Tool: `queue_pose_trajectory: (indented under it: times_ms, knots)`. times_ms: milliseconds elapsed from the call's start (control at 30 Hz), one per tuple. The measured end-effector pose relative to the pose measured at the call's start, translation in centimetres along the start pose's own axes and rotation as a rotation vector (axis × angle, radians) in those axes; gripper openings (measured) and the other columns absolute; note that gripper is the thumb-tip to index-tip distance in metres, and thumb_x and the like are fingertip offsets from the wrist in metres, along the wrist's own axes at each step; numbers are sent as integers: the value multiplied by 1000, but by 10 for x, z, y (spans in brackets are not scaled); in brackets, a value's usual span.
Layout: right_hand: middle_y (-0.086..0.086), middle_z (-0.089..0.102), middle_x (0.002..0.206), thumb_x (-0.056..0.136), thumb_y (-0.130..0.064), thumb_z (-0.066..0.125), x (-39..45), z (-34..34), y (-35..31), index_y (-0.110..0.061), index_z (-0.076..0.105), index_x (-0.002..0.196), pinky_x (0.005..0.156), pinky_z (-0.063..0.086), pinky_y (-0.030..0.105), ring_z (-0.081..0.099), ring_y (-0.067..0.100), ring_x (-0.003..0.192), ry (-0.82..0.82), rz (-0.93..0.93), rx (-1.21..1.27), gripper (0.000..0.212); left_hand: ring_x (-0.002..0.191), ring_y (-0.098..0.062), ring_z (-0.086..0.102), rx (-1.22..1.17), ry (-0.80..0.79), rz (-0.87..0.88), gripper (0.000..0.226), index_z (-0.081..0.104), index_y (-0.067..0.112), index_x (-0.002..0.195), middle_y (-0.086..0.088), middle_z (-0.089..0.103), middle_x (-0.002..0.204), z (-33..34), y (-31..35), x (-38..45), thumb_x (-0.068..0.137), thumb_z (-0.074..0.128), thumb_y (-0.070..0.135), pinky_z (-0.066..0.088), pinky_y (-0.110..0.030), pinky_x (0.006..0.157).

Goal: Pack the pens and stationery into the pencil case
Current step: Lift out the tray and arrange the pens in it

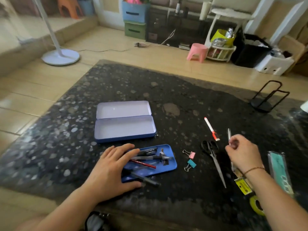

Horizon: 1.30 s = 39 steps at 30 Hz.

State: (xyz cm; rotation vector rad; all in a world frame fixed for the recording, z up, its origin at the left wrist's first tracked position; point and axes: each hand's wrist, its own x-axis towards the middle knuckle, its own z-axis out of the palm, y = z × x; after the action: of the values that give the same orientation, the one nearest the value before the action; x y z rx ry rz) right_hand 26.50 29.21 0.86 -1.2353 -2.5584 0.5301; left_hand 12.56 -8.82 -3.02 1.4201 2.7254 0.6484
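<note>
The blue tin pencil case (125, 129) lies open and empty on the dark speckled table, its lid folded back. In front of it a blue tray (164, 164) holds several pens and a red pencil (143, 163). My left hand (110, 170) rests flat on the tray's left end, covering some pens. My right hand (243, 152) pinches a thin silver pen (229, 135) just above the table. Near it lie black scissors (214, 157), a white and red marker (211, 128), and pink (190, 154) and teal (190, 164) binder clips.
A teal packet (280, 170), a yellow-labelled item (242, 185) and a yellow tape roll (256, 205) sit at the right table edge. A black wire stand (266, 97) is at the far right corner. Floor clutter and a fan base lie beyond the table.
</note>
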Motion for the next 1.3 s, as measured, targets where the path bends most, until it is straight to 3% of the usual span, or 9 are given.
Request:
queue_pose_trajectory:
  times_ms: [100,200,333,433,567,767,967,1133,1300]
  knots:
    - [3,59,85,77,-4,66,-32,0,-41,-16,58,90,71,37,23,51,18,75,177,-346,156,19,136,-3,30,-112,43,-24,82,27,41,144,19,33,146,-5,-4,-4,75,54,75,24,-38,115]
    - [-3,59,91,82,-5,63,-79,25,-97,-16,60,95,80,39,13,54,10,83,-79,-789,229,17,137,2,24,-245,93,-97,78,18,43,146,20,31,146,-9,-9,-8,80,58,58,26,-40,114]
    - [-4,64,97,83,-20,59,-120,75,-139,-22,61,97,76,49,34,57,17,88,-266,-1050,153,14,137,0,26,-278,72,-127,87,18,37,147,18,32,147,-8,-13,-13,75,65,51,28,-43,114]
    - [-9,61,96,82,-28,59,-127,78,-141,-24,62,93,76,46,30,54,12,89,-211,-965,164,11,137,-2,28,-207,76,-86,89,24,34,147,16,33,147,-7,-11,-15,72,68,54,26,-43,114]
    - [-15,56,86,83,-34,57,-126,76,-116,-30,58,87,69,47,28,51,7,83,-166,-779,57,6,136,-6,32,-39,5,39,72,35,39,141,18,36,146,-2,-7,-12,78,57,64,23,-44,115]
    - [-16,58,87,81,-46,55,-120,79,-123,-34,61,90,68,39,23,50,8,83,-162,-819,-67,17,133,-8,36,13,-11,47,65,42,41,136,18,41,142,-1,-9,-9,78,54,70,25,-47,113]
    - [-13,58,82,83,-34,61,-119,67,-108,-31,62,84,65,40,30,49,15,79,-65,-767,-130,3,131,-8,39,17,-23,37,70,39,38,139,19,46,138,-1,-4,-6,79,53,71,22,-45,116]
    - [-11,61,88,77,-24,72,-125,51,-56,-27,68,89,65,47,34,53,18,82,-6,-642,-171,13,126,-9,43,30,4,43,65,47,35,134,19,51,131,2,-3,-5,80,52,70,24,-44,114]
    - [-10,60,92,80,-23,66,-118,56,-60,-24,70,92,72,47,34,54,17,88,-6,-733,-119,13,119,-10,47,24,83,39,56,56,32,125,17,56,122,3,1,-5,81,55,67,29,-43,111]
